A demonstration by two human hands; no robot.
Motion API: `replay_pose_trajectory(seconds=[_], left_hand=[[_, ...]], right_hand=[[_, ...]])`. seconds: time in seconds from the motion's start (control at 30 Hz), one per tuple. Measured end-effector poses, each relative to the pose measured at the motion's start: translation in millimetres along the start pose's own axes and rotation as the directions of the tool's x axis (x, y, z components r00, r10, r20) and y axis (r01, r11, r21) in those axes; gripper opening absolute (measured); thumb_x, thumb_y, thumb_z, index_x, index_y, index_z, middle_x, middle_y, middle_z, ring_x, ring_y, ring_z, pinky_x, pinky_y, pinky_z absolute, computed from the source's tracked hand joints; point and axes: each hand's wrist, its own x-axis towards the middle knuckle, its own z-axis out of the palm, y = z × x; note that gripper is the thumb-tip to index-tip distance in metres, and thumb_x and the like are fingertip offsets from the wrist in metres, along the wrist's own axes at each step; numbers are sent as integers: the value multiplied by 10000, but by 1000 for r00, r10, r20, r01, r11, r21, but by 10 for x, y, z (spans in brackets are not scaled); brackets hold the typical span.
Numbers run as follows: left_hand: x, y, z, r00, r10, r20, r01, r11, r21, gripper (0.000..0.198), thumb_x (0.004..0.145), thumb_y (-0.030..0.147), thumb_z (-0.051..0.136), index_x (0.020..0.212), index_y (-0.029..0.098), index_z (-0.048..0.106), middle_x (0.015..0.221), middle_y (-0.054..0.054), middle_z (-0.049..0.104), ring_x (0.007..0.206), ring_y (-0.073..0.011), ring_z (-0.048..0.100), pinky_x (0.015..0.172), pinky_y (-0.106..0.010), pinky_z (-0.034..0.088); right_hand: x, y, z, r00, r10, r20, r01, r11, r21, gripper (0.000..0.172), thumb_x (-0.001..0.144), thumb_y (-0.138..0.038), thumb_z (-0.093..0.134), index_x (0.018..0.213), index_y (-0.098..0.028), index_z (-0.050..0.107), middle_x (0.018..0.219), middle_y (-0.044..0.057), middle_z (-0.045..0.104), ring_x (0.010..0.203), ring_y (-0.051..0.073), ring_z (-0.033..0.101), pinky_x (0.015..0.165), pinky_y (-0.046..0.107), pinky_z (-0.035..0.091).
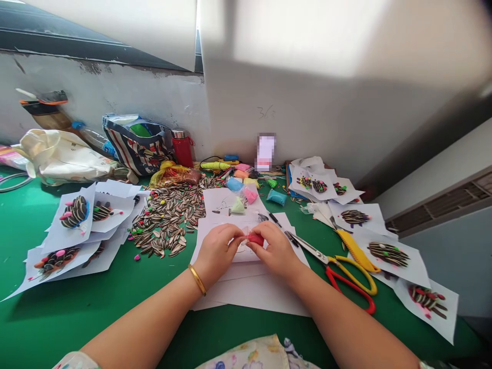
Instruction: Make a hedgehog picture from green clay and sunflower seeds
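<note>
Near the middle of the green bench (pixel 57 312), I have the left hand (pixel 217 249) and right hand (pixel 274 251) close together above white paper sheets (pixel 249 294), their fingers pinched on a lump of red modelling clay (pixel 255 239). Its long axis seems to run left to right, one end toward the left hand. Sheets bearing finished-looking sunflower-seed pictures (pixel 390 254) lie on both sides, and a heap of loose sunflower seeds (pixel 167 215) lies far left. I can make out no seeds on the sheet under the hands.
</note>
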Motion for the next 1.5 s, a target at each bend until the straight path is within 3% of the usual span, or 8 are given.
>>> replay_pose_trajectory(seconds=[0.4,0.57,0.63,0.73,0.9,1.1,1.23,1.5], left_hand=[[8,-56,8,996,62,66,-65,996,57,93,945,223,513,885,194,578,951,-70,597,921,-219,544,823,-363,452],[33,-69,-11,995,-84,-54,76,989,-125,145,944,266,497,851,191,579,875,-51,601,858,-201,550,799,-354,449],[58,-79,-13,970,-237,-46,210,921,-328,163,930,310,527,847,188,596,819,-36,612,798,-185,567,762,-336,464],[100,-85,-7,896,-434,91,388,668,-635,188,859,359,642,876,172,646,838,-42,658,795,-177,614,778,-332,495],[131,-87,-4,806,-549,219,459,347,-818,302,680,329,826,907,173,703,849,-36,685,793,-153,628,774,-292,498],[110,-118,-8,812,-556,177,463,430,-775,282,766,441,739,828,166,737,730,-25,649,698,-123,577,680,-254,475],[116,-97,-10,808,-555,200,480,422,-769,271,742,428,767,806,166,731,745,-29,669,710,-132,598,708,-272,488],[142,-36,-42,774,-560,297,511,276,-814,323,641,346,855,875,169,720,852,-44,710,789,-147,641,790,-298,497]], right_hand=[[-9,-30,8,999,18,39,-18,1000,6,110,898,-295,632,852,-210,580,835,21,569,811,178,518,732,298,421],[3,18,-16,999,39,20,-39,999,-12,108,902,-309,630,880,-209,594,849,23,580,825,181,524,750,301,423],[7,38,-27,998,55,19,-55,998,-23,117,906,-325,624,896,-210,602,860,27,590,833,185,530,754,305,427],[18,68,-48,998,59,21,-58,998,-37,124,917,-336,606,933,-213,612,898,37,613,859,191,548,776,312,436],[73,223,-199,996,84,-35,-89,981,-170,151,919,-351,579,979,-217,613,946,54,645,916,213,572,814,327,436],[130,490,-437,889,411,-203,-458,811,-364,277,879,-463,569,1026,-229,565,898,32,659,786,207,591,625,288,378],[142,581,-427,891,441,-109,-438,769,-467,225,916,-408,516,1009,-220,597,946,58,662,836,213,593,626,289,368],[124,680,-369,915,389,-108,-375,719,-586,402,940,-289,480,1314,-170,564,1319,136,589,1187,302,514,937,419,410]])
